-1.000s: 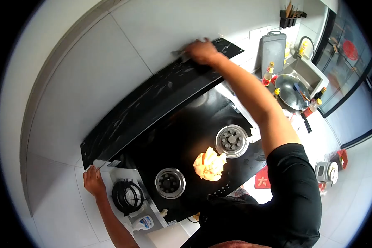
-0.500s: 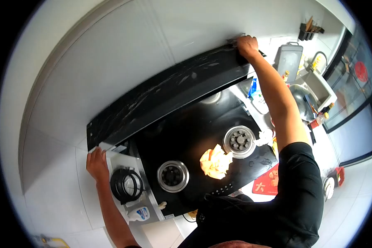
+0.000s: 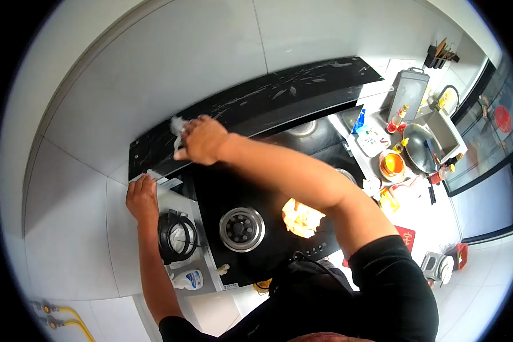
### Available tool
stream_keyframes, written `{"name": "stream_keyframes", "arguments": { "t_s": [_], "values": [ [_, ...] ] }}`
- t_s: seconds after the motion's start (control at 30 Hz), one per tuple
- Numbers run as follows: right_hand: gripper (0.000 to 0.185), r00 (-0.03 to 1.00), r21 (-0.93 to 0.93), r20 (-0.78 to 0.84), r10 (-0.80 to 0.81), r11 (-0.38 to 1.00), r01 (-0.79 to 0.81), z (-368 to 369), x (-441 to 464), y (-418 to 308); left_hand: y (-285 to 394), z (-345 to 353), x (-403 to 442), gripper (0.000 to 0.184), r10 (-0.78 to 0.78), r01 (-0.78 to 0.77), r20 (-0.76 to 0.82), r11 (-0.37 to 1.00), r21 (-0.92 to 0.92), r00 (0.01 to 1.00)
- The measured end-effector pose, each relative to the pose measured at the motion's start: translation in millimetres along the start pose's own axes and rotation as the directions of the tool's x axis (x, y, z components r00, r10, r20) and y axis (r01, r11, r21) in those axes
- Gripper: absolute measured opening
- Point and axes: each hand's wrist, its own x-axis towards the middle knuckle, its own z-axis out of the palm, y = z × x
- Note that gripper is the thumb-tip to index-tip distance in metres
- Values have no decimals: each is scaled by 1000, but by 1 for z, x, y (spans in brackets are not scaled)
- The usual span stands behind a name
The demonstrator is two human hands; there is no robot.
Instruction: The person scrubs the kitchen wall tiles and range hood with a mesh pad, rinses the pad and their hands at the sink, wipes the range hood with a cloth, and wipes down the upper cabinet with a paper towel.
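Note:
A long black marble-patterned panel (image 3: 290,85), apparently the top of a range hood, runs along the tiled wall above the stove. My right hand (image 3: 204,139) presses a crumpled white wipe (image 3: 178,126) against the panel toward its left end. Part of the wipe is hidden under the palm. My left hand (image 3: 142,198) is closed at the panel's lower left corner, with a small white piece showing above its fingers; whether it holds that piece is unclear. Below lies the black gas stove (image 3: 245,176), with a crumpled yellowish cloth (image 3: 302,218) beside my right forearm.
A burner (image 3: 241,229) sits at the stove's left. Black pan supports (image 3: 178,236) and a white spray bottle (image 3: 188,280) stand on the left counter. To the right are an orange bowl (image 3: 392,164), a wok lid (image 3: 420,149), sauce bottles and a sink (image 3: 447,137).
My right hand has swept from the panel's right end to near its left end with the wipe. My left hand stays at the left corner. The view has shifted slightly.

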Motion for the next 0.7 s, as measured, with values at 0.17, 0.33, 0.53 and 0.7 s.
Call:
{"name": "stream_keyframes", "arguments": {
  "t_s": [0.17,0.33,0.53,0.7],
  "values": [
    [80,977,20,191,96,995,-102,-54,-51,53,-3,-3,-4,24,25,-26,-17,1000,-17,1000],
    [41,886,-447,-75,458,779,-441,-75,-154,246,-3,-5,-4,24,-8,7,-31,999,-41,999],
    [74,893,-97,16,450,890,-446,-68,-107,152,-1,-4,-4,24,-27,23,-70,998,-65,997],
    [91,995,63,62,75,995,-78,-2,-6,-31,0,-5,-3,24,-41,37,-76,997,-62,996]
  ]
}}
